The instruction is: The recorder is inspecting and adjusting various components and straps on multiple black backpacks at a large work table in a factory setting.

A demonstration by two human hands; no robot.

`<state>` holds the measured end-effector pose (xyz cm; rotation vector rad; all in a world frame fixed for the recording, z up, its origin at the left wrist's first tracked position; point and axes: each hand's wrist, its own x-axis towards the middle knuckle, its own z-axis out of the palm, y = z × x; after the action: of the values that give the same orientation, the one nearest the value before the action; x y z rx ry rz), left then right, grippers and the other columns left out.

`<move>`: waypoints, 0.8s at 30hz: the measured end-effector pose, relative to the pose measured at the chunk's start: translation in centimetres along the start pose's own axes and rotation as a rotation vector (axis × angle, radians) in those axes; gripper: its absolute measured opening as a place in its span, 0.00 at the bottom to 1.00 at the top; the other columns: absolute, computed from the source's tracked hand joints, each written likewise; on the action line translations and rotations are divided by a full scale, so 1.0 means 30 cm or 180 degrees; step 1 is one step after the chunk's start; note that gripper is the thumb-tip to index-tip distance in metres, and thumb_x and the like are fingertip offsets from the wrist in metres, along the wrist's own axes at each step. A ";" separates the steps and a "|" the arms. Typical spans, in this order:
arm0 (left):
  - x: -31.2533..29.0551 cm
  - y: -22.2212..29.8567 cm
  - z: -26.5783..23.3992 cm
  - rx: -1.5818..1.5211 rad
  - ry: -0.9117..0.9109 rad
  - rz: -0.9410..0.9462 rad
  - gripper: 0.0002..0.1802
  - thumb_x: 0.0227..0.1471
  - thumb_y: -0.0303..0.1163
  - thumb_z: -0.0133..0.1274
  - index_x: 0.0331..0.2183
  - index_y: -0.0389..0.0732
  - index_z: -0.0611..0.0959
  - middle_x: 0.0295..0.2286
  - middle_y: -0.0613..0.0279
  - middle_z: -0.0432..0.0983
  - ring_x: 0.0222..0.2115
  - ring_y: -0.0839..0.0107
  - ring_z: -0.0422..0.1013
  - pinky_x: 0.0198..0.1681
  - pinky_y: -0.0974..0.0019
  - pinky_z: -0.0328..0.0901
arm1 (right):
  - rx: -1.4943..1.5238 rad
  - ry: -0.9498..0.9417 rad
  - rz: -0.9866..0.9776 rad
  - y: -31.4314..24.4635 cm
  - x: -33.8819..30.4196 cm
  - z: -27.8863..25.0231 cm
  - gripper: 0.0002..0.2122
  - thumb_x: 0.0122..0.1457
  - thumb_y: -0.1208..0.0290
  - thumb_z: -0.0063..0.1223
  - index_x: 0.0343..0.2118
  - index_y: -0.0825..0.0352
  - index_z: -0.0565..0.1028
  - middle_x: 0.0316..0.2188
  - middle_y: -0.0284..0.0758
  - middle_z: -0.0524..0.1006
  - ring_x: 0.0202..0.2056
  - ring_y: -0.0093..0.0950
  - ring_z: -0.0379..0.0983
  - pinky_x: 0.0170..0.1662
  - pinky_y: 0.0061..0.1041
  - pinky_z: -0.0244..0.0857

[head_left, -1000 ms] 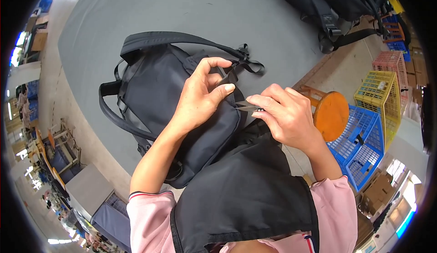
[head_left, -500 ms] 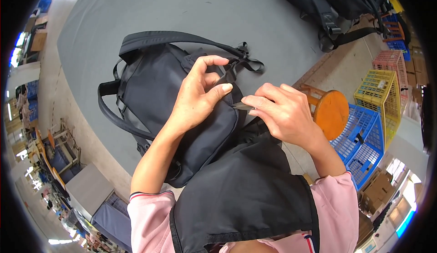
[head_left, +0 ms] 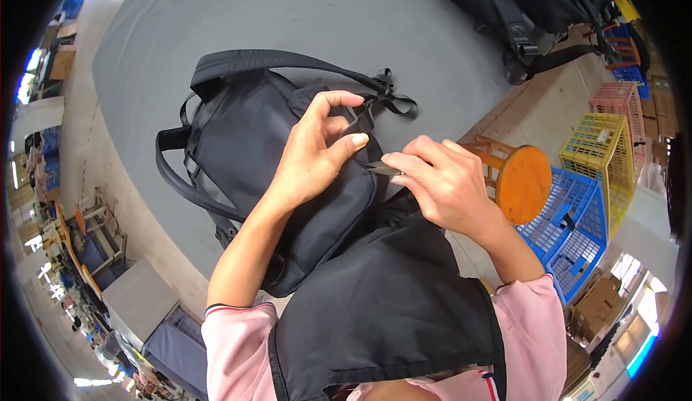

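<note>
A black backpack (head_left: 241,127) lies on a grey-covered table, its padded strap arching over the far side. My left hand (head_left: 310,152) is closed on a narrow webbing strap (head_left: 364,120) at the pack's right edge, thumb and forefinger curled round it. My right hand (head_left: 443,181) grips a small pair of dark thread snips (head_left: 382,169) between thumb and fingers. Their blades point left at the pack's edge, just below my left thumb, and look slightly parted. Whether they touch a thread is too small to tell.
More black bags (head_left: 519,11) lie at the table's far right. Beyond the right edge stand a round wooden stool (head_left: 525,184), a blue plastic crate (head_left: 577,221) and a yellow crate (head_left: 598,145). A black apron (head_left: 389,307) covers my lap.
The blades of the snips look a little more parted than before. My right hand has shifted very slightly; the left keeps its hold on the strap.
</note>
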<state>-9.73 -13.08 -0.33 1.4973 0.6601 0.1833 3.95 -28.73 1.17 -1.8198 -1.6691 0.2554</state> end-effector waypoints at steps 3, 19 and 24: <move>0.001 0.009 0.005 0.0134 0.0009 -0.0026 0.21 0.48 0.21 0.54 0.45 0.39 0.69 0.16 0.73 0.62 0.20 0.85 0.57 0.25 0.76 0.56 | -0.0206 -0.0099 -0.0220 -0.001 0.014 -0.013 0.13 0.40 0.78 0.60 0.33 0.62 0.77 0.24 0.29 0.71 0.20 0.27 0.65 0.23 0.24 0.57; 0.003 0.010 0.003 0.0440 -0.0002 -0.0194 0.19 0.49 0.23 0.54 0.44 0.41 0.71 0.17 0.71 0.65 0.21 0.82 0.59 0.28 0.73 0.58 | -0.0526 -0.0041 -0.0194 -0.038 0.004 0.015 0.12 0.42 0.77 0.59 0.33 0.64 0.76 0.23 0.29 0.69 0.22 0.25 0.67 0.24 0.24 0.58; 0.009 -0.011 0.005 0.0379 0.0060 -0.0056 0.19 0.48 0.20 0.53 0.43 0.39 0.70 0.17 0.78 0.54 0.19 0.87 0.50 0.21 0.79 0.48 | -0.0556 0.0124 -0.0035 -0.040 -0.010 0.044 0.13 0.41 0.77 0.60 0.34 0.63 0.77 0.24 0.30 0.71 0.21 0.26 0.67 0.24 0.25 0.60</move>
<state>-9.52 -13.12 -0.75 1.6049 0.7092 0.1469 2.20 -28.60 0.75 -1.9289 -1.7197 0.0705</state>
